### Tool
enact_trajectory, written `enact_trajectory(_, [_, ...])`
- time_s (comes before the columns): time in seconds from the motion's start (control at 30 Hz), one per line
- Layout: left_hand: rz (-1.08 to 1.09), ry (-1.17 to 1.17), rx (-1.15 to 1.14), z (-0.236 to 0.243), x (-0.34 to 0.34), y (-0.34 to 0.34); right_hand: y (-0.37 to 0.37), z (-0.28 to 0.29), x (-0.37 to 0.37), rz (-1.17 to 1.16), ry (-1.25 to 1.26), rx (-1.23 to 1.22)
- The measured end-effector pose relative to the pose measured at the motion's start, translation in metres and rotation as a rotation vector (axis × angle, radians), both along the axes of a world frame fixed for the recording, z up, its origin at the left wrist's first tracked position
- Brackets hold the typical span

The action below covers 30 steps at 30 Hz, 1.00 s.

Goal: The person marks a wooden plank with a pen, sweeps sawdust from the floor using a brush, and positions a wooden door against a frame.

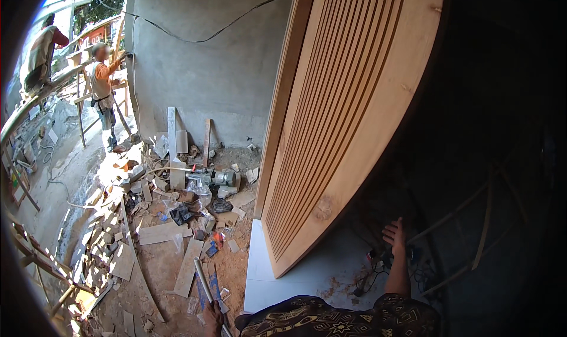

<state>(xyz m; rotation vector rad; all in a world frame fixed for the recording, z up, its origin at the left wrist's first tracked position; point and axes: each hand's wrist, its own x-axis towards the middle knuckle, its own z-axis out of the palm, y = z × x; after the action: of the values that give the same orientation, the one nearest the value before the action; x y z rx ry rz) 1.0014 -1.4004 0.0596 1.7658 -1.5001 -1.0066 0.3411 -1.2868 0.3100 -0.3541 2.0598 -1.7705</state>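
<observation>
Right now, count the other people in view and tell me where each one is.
2: a seated person at the far upper left, and a standing person in orange sleeves near the gray wall's left edge. Others may be hidden.

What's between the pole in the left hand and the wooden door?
From the pole to the door, the head view shows littered brown dirt, then white tiled floor.
</observation>
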Motion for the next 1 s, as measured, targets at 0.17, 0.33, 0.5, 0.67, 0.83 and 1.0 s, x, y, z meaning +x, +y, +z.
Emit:
enact_trajectory(0.17, [0.03, 0.087, 0.014, 0.015, -0.006, 0.002, 0.001, -0.053, 0.025, 0.089, -0.098, 0.214])
enact_trajectory(0.33, [0.017, 0.085, -0.033, -0.001, 0.001, 0.008, -0.018, -0.077, 0.05, 0.236, -0.151, 0.287])
enact_trajectory(0.5, [-0.018, 0.057, -0.035, -0.017, 0.008, 0.014, -0.041, -0.084, 0.053, 0.361, -0.083, 0.345])
enact_trajectory(0.67, [0.056, 0.059, -0.063, -0.002, 0.003, 0.024, -0.085, -0.054, 0.075, 0.412, -0.033, 0.332])
enact_trajectory(0.83, [0.023, 0.014, -0.003, -0.005, 0.0, 0.02, -0.128, -0.04, 0.108, 0.588, -0.068, 0.032])
enact_trajectory(1.0, [0.057, 0.023, 0.034, -0.003, -0.002, 0.017, -0.163, -0.042, 0.165, 0.534, -0.157, -0.268])
